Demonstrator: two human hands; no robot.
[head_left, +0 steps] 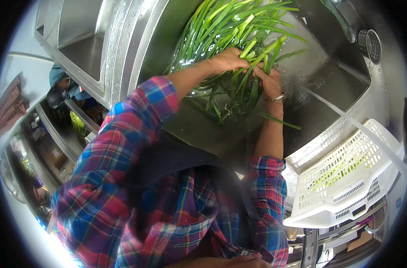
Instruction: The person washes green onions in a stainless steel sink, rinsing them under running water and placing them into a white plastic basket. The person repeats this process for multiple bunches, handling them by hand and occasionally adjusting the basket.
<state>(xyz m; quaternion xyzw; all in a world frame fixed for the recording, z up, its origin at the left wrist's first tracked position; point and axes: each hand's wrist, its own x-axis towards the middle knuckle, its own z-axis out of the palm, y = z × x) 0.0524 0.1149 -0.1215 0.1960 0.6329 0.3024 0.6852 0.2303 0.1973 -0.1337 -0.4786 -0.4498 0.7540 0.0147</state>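
Note:
Both my hands meet over a water-filled stainless steel sink (203, 127). My left hand (228, 61) grips the thick pale ends of a few green leafy stalks (257, 55), which look like green onions or garlic greens. Beside it, my right hand (269, 80), with a bracelet at the wrist, pinches the same stalks between thumb and fingers. Behind and left of my hands, a large heap of the long greens (213, 30) lies in the sink. Loose leaves float just below my hands.
A stream of water (350, 120) enters the sink from the right. A white perforated plastic basket (344, 181) with greens stands right of the sink. A round metal strainer (369, 46) sits at the upper right corner. Another steel basin (81, 50) is at left. A person (61, 85) is beyond, near shelves.

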